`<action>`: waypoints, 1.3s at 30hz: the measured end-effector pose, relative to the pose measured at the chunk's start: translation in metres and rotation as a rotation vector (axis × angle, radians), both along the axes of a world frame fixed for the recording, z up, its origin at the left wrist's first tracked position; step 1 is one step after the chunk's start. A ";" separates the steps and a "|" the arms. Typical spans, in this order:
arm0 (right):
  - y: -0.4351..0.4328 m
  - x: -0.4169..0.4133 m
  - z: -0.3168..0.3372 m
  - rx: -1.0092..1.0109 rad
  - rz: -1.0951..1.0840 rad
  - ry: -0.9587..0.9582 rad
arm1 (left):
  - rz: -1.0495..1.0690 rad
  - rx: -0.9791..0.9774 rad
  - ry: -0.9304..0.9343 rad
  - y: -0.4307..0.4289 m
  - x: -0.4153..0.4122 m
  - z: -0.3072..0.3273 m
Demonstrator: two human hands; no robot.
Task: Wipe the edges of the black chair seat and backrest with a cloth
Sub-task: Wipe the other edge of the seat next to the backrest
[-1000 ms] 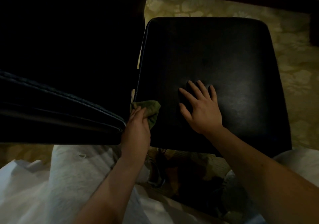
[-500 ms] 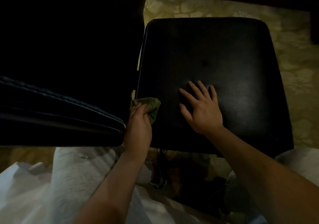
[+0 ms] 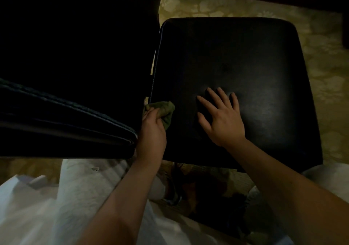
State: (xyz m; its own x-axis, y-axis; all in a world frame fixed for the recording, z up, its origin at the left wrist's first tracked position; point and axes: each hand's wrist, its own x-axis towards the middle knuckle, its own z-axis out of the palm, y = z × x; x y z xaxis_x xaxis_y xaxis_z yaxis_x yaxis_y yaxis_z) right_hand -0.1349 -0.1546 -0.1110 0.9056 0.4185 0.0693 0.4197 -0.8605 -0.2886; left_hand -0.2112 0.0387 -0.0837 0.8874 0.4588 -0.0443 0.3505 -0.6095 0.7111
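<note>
Black padded chair seat (image 3: 255, 56), smooth and leather-look, is seen from above, filling the frame from centre to 3 o'clock. The black upholstered backrest (image 3: 75, 46) is set at 9 o'clock, with a narrow gap between the two.

A small olive-green cloth (image 3: 166, 110) is bunched at the seat's 9 o'clock edge, just beside that gap. It is gripped by the left hand (image 3: 152, 131), fingers curled round it. The right hand (image 3: 222, 120) is laid flat on the seat surface at 3 o'clock of the cloth, fingers spread, nothing held.

Handling, as judged: the cloth is taken to be light, soft and easily wadded, and is best held bunched so that a pad can be pressed into the seam. The seat covering is judged slick and yielding under pressure. The chair is probably steadied by the flat hand.

Patterned yellow-green carpet (image 3: 321, 75) is seen beneath. No brand, label or legible writing can be made out; the light is dim.
</note>
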 end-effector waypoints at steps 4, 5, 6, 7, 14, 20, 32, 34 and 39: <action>0.000 0.000 0.001 0.000 0.003 0.006 | -0.003 0.052 0.029 -0.003 -0.006 0.002; -0.001 0.000 0.001 -0.002 0.003 0.006 | -0.011 0.070 0.045 -0.005 -0.012 0.003; -0.001 0.000 0.001 -0.005 0.004 0.007 | -0.022 0.081 0.056 -0.005 -0.017 0.002; -0.001 0.001 0.001 -0.009 0.005 0.008 | -0.031 0.085 0.061 -0.005 -0.022 0.000; 0.000 0.001 0.000 -0.019 0.001 0.005 | -0.003 0.060 0.033 -0.006 -0.010 -0.004; 0.000 0.001 0.001 -0.011 0.003 0.006 | 0.044 0.060 -0.016 -0.007 0.015 0.003; 0.000 0.001 0.000 -0.022 0.003 0.009 | -0.018 0.115 0.021 -0.005 -0.006 -0.005; 0.000 0.001 0.001 -0.026 0.002 0.013 | -0.015 0.113 -0.010 -0.004 0.006 -0.006; -0.001 0.001 0.002 -0.038 0.007 0.030 | -0.002 0.097 -0.013 0.000 0.029 -0.007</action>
